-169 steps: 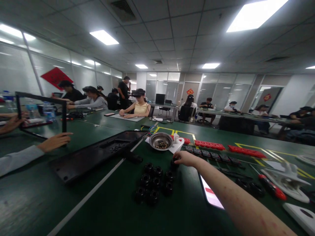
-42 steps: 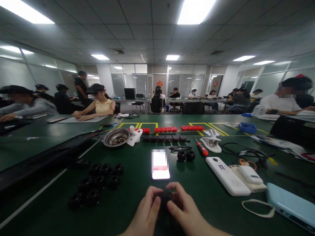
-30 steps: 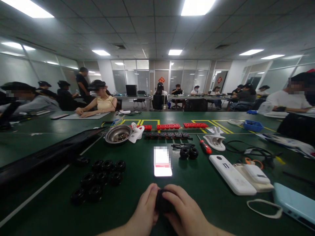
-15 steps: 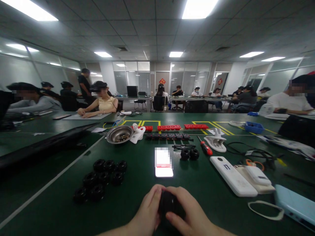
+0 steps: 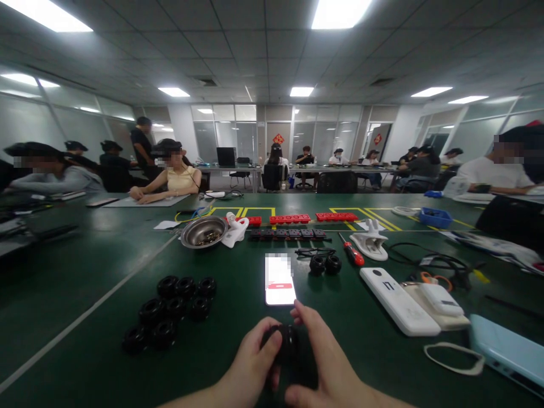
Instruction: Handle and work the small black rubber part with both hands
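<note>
Both my hands meet low in the middle of the view over the green table [image 5: 85,272]. My left hand [image 5: 250,368] and my right hand [image 5: 325,371] together grip a small black ring-shaped part [image 5: 285,343], fingers wrapped around its sides. A lit phone [image 5: 279,279] lies flat just beyond my fingertips. A cluster of several similar black rings [image 5: 170,309] sits to the left of my hands, and two more black rings [image 5: 325,264] lie beyond the phone to the right.
A metal bowl [image 5: 203,232] with small bits, a red-handled screwdriver [image 5: 352,253], white plastic housings [image 5: 397,300], black cables [image 5: 429,262], red and black strips [image 5: 293,225] lie further back. Other people sit at tables left, right and behind.
The long black panel at the left has gone from view. My right fingers have opened out over the black ring, which now shows more between my hands.
</note>
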The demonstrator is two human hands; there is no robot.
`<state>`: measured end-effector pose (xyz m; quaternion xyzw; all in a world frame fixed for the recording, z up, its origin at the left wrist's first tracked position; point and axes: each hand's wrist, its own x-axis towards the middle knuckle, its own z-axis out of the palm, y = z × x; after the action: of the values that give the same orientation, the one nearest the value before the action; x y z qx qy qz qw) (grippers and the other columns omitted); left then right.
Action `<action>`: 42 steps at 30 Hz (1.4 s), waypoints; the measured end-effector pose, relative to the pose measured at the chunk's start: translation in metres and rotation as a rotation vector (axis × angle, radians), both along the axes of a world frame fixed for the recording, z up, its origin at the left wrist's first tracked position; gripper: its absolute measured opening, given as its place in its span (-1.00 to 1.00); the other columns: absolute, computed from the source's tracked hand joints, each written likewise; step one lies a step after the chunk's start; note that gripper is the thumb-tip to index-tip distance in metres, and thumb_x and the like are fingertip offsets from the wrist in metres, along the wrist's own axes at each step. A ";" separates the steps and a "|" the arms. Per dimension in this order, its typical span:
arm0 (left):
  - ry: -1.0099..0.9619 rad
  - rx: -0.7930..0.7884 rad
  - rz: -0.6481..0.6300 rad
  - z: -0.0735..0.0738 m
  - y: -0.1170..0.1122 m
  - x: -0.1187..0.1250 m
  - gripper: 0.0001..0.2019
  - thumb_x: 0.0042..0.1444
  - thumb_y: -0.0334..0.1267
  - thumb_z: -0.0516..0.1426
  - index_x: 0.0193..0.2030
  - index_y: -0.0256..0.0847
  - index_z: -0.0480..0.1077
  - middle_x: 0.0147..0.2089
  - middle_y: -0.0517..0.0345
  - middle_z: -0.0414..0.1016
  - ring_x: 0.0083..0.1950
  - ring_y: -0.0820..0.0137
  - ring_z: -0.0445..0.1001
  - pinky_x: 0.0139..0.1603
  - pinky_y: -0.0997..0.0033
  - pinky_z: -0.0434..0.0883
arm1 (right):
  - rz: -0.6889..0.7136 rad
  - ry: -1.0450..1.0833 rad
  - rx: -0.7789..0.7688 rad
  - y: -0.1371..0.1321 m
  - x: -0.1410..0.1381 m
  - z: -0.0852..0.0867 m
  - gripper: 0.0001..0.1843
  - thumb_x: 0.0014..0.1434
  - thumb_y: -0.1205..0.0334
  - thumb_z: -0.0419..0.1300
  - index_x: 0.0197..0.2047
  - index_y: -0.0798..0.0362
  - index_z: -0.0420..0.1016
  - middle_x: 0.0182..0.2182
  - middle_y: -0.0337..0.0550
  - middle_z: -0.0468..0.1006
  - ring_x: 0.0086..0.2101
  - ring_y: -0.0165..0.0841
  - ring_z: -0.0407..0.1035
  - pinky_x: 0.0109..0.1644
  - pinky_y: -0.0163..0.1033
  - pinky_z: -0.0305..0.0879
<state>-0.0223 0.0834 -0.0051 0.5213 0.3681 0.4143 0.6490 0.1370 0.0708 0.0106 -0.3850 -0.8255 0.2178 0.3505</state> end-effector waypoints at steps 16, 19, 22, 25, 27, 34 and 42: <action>0.052 -0.075 -0.024 0.003 0.003 -0.004 -0.47 -0.11 0.23 -0.05 -0.44 -0.31 0.25 -0.62 0.21 0.32 -0.68 0.52 0.33 -0.73 0.63 0.19 | 0.147 0.031 0.307 0.002 -0.002 0.004 -0.38 0.01 0.34 0.06 0.13 0.06 -0.10 -0.05 0.01 0.26 -0.06 -0.23 0.20 -0.03 -0.16 0.22; 0.076 0.013 0.002 0.005 0.001 -0.004 -0.53 -0.12 0.17 0.03 -0.43 -0.30 0.26 -0.58 0.24 0.30 -0.61 0.53 0.34 -0.67 0.63 0.21 | 0.060 0.013 0.299 0.002 0.001 0.005 -0.29 0.02 -0.02 0.11 0.14 0.08 -0.10 -0.01 0.08 0.23 -0.05 -0.15 0.20 -0.06 -0.10 0.23; 0.031 -0.063 -0.029 0.005 0.002 -0.003 -0.53 -0.14 0.18 0.04 -0.35 -0.25 0.21 -0.55 0.24 0.33 -0.64 0.48 0.36 -0.69 0.58 0.23 | 0.029 -0.022 0.282 0.002 0.001 0.009 -0.38 0.02 -0.17 0.03 0.03 0.08 0.12 -0.15 0.02 0.34 -0.18 -0.16 0.27 -0.15 -0.07 0.24; 0.011 -0.049 -0.033 0.003 0.003 -0.003 -0.58 -0.12 0.10 0.09 -0.33 -0.25 0.22 -0.49 0.23 0.34 -0.61 0.51 0.35 -0.65 0.55 0.29 | 0.041 -0.047 0.227 0.001 -0.002 0.012 -0.67 0.14 0.06 -0.01 -0.08 0.06 0.23 -0.28 -0.06 0.39 -0.28 -0.25 0.27 -0.20 -0.11 0.25; 0.006 -0.034 -0.032 0.002 0.004 -0.004 -0.60 -0.10 0.07 0.09 -0.30 -0.25 0.25 -0.46 0.23 0.33 -0.57 0.52 0.34 -0.63 0.56 0.30 | 0.054 -0.038 0.246 0.000 -0.003 0.012 -0.69 0.13 0.19 0.01 -0.04 0.05 0.17 -0.24 -0.06 0.38 -0.24 -0.27 0.26 -0.15 -0.13 0.23; 0.011 -0.076 0.025 0.002 0.007 -0.003 -0.62 -0.10 0.07 0.09 -0.36 -0.27 0.26 -0.53 0.27 0.29 -0.59 0.56 0.29 -0.69 0.64 0.22 | 0.046 -0.076 0.357 0.002 -0.003 0.003 -0.48 0.03 0.27 0.11 0.06 0.06 0.04 -0.12 -0.02 0.32 -0.13 -0.21 0.22 -0.04 -0.10 0.16; -0.013 -0.090 0.034 0.000 0.003 -0.002 -0.52 -0.15 0.14 0.08 -0.27 -0.25 0.18 -0.52 0.26 0.35 -0.68 0.56 0.32 -0.71 0.61 0.25 | -0.078 -0.040 0.024 0.009 -0.002 0.007 -0.57 0.04 -0.13 0.02 -0.23 0.06 0.35 -0.23 -0.06 0.32 -0.19 -0.22 0.22 -0.12 -0.08 0.19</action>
<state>-0.0242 0.0868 -0.0052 0.4824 0.3910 0.4117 0.6671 0.1347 0.0802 0.0180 -0.4170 -0.8192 0.1866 0.3467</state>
